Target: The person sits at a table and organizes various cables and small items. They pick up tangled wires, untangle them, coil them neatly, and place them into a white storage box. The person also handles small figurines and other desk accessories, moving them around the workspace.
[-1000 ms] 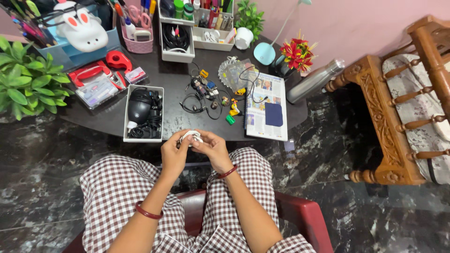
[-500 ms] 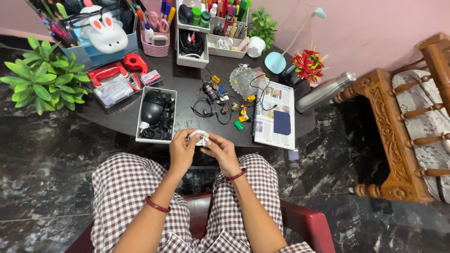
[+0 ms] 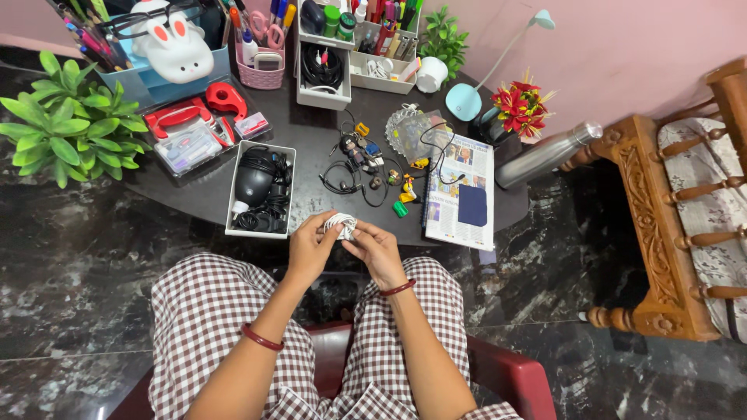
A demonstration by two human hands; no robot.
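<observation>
Item: white cable (image 3: 340, 225), small coil, held above the near edge of the dark round table (image 3: 311, 148), over the lap.

Left hand (image 3: 311, 250): fingers closed around the left side of the coil, thumb on top.

Right hand (image 3: 377, 250): fingertips pinched on the right side of the same coil; whether a loose end is held cannot be told.

Condition: the cable is judged mostly gathered into a tight bundle; no long tail is seen hanging. It is not yet set down or stowed.

At 11 o'clock from the hands: white open tray (image 3: 261, 190) on the table, filled with black cables and a black rounded device. Judged a likely place for coiled items, though no white cable is seen in it.

At 12 to 1 o'clock: loose black earphones (image 3: 342, 180), small figures and coloured trinkets (image 3: 397, 190), still unsorted on the table.

At 1 o'clock: spiral notebook (image 3: 459, 190) with a dark blue patch.

Farther, at 12 o'clock: white drawer unit (image 3: 322, 74) holding another black cable coil.

At 10 o'clock: red stapler set (image 3: 183, 128), green leafy plant (image 3: 66, 128).
</observation>
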